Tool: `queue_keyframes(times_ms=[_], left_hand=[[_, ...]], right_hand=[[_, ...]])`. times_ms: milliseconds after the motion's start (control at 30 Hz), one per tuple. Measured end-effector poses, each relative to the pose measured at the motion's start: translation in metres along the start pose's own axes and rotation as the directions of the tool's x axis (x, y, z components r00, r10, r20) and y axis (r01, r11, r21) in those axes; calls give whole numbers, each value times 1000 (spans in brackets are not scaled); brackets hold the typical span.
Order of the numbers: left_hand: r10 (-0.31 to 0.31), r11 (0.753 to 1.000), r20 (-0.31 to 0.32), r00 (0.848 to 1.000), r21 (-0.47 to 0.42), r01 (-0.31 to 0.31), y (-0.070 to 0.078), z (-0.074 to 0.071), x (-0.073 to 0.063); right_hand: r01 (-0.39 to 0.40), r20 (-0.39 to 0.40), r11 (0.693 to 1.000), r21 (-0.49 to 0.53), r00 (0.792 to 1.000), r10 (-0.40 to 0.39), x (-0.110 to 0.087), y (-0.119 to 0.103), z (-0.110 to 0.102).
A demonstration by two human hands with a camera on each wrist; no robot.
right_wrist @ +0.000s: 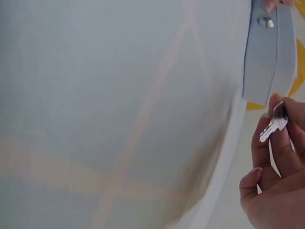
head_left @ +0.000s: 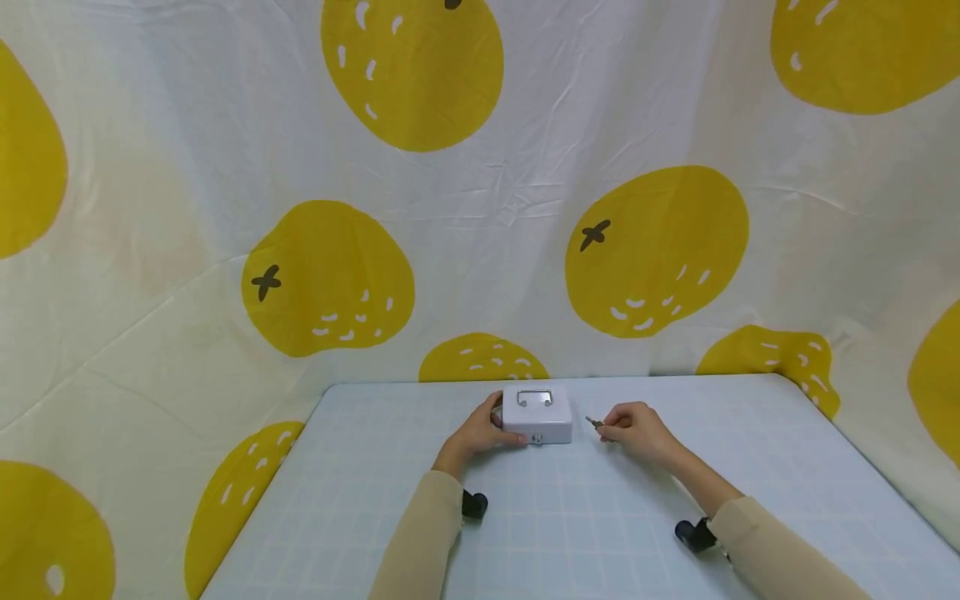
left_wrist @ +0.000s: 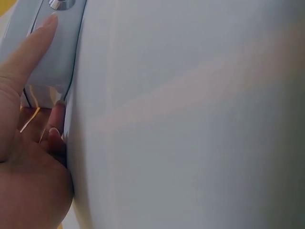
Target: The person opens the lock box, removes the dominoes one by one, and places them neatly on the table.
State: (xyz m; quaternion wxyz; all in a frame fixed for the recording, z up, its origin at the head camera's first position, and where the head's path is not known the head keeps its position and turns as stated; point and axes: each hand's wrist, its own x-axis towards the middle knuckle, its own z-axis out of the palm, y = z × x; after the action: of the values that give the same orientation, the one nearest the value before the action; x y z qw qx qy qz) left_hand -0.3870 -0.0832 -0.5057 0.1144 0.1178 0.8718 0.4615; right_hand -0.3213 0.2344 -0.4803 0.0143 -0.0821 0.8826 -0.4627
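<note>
A small white cash box (head_left: 536, 421) stands at the far part of the table, with a metal handle (head_left: 535, 397) on its lid. On its front face is a round silver lock (right_wrist: 266, 22). My left hand (head_left: 480, 427) grips the box from its left side; the thumb lies along the front close to the lock, and the other fingers are at the side and partly hidden. To the right of the box and apart from it, my right hand (head_left: 637, 429) pinches a small silver key (right_wrist: 273, 128) with a dark head between thumb and fingers.
The table (head_left: 570, 517) has a pale checked cover. Behind it hangs a white cloth (head_left: 495, 275) with big yellow fruit prints, close to the table's far edge. Black wrist cameras (head_left: 696, 535) sit at both sleeves.
</note>
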Motion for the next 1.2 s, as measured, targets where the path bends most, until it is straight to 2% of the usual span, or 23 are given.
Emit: queue_keyframes(times_ms=[400, 733, 933, 1200], left_hand=[[-11, 1000, 9, 1000, -26, 11, -2, 1, 3], [3, 998, 17, 1000, -57, -2, -6, -1, 5], [18, 996, 23, 1000, -86, -16, -1, -3, 1], [24, 996, 19, 1000, -81, -23, 0, -2, 1]], right_hand=[[85, 23, 995, 48, 996, -86, -4, -7, 7], [106, 41, 994, 2, 994, -106, -6, -15, 16], [158, 36, 987, -21, 987, -157, -5, -19, 19], [227, 47, 973, -39, 973, -225, -3, -18, 24]])
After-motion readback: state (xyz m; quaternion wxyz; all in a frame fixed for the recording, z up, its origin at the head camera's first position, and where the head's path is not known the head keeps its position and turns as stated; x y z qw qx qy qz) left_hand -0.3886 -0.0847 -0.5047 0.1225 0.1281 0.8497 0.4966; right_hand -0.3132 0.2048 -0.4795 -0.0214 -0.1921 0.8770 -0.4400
